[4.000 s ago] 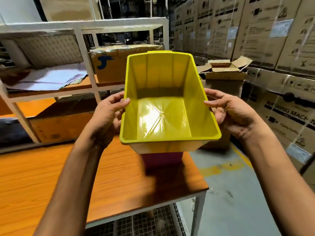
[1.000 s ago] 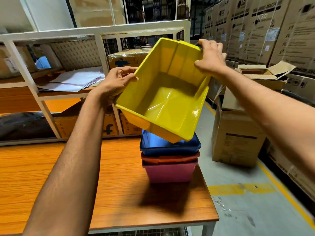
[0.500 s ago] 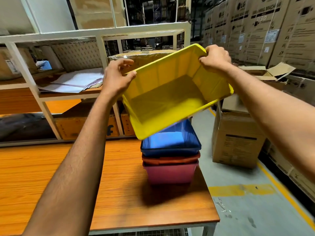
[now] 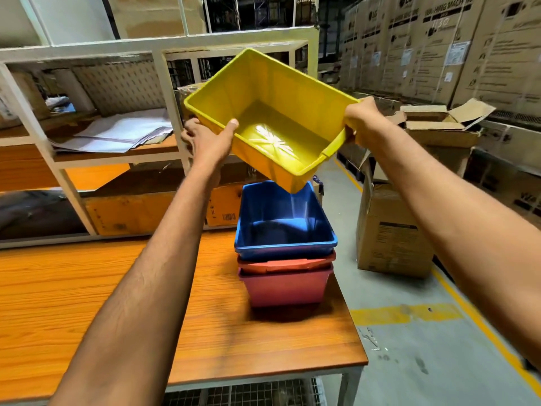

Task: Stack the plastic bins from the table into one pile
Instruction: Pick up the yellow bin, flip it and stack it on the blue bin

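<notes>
- Left hand [image 4: 205, 142] grips the yellow bin [image 4: 272, 121] by its near-left rim, thumb inside.
- The bin hangs tilted above the stack (blue bin [image 4: 285, 227] on top) at the counter [image 4: 87, 303] edge.
- Right hand [image 4: 361, 120] clamps its right rim.

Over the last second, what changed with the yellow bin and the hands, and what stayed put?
The yellow bin was turned in the air above the pile; the right hand shifted from its far rim to the right rim. The left hand kept its hold. Blue bin, red bin and pink bin stayed stacked.
</notes>
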The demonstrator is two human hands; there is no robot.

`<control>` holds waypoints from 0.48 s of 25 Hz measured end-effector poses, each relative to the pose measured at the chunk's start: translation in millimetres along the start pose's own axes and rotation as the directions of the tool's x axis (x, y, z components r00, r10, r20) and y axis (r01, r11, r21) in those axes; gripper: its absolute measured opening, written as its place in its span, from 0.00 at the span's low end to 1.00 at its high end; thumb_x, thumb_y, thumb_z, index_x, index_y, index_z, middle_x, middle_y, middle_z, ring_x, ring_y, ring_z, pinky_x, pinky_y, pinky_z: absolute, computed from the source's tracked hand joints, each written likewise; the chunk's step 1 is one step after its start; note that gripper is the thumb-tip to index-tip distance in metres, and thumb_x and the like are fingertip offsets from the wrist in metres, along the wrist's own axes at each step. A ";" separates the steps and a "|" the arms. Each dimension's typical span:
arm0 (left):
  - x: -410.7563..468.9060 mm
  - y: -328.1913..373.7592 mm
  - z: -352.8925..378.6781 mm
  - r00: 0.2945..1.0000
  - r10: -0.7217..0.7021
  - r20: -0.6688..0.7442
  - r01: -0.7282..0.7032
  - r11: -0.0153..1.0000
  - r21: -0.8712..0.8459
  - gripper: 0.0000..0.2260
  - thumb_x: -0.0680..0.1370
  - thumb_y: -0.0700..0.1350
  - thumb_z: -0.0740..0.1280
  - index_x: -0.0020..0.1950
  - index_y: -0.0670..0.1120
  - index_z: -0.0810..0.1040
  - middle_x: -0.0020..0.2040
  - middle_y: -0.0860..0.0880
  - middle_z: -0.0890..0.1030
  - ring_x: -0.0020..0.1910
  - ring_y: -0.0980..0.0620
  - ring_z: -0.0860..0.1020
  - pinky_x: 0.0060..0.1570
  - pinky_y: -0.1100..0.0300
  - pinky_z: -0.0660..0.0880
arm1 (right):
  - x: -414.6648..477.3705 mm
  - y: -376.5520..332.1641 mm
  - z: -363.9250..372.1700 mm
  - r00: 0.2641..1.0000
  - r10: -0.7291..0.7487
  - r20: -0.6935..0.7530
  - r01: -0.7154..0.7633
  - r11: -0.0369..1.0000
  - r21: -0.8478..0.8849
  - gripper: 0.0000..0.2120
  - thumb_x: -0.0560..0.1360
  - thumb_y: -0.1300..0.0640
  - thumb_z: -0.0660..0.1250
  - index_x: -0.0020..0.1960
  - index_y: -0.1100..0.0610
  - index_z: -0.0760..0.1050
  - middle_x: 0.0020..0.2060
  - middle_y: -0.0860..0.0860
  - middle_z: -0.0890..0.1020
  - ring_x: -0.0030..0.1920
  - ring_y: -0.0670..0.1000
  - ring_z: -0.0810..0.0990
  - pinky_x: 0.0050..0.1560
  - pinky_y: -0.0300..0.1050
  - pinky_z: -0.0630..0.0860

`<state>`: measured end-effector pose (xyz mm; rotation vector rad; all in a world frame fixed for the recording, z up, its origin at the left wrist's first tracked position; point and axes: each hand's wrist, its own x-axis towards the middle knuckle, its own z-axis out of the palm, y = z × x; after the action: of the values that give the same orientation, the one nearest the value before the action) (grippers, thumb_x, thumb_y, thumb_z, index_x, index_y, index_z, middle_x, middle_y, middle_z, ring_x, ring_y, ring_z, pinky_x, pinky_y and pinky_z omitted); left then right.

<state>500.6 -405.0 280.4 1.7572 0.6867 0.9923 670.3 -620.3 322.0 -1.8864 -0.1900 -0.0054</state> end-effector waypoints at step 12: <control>16.6 -34.0 -9.5 0.946 0.317 0.064 -0.324 0.934 0.149 0.16 0.83 0.40 0.61 0.70 0.40 0.75 0.54 0.46 0.78 0.41 0.62 0.73 0.36 0.77 0.69 | -31.0 36.4 5.9 0.871 -0.252 0.421 0.356 0.915 -0.188 0.24 0.80 0.65 0.63 0.75 0.56 0.69 0.59 0.55 0.82 0.56 0.53 0.83 0.50 0.49 0.80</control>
<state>500.5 -374.6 255.9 2.0688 0.4706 1.1432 644.0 -629.9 282.8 -2.0853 -0.7999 0.1358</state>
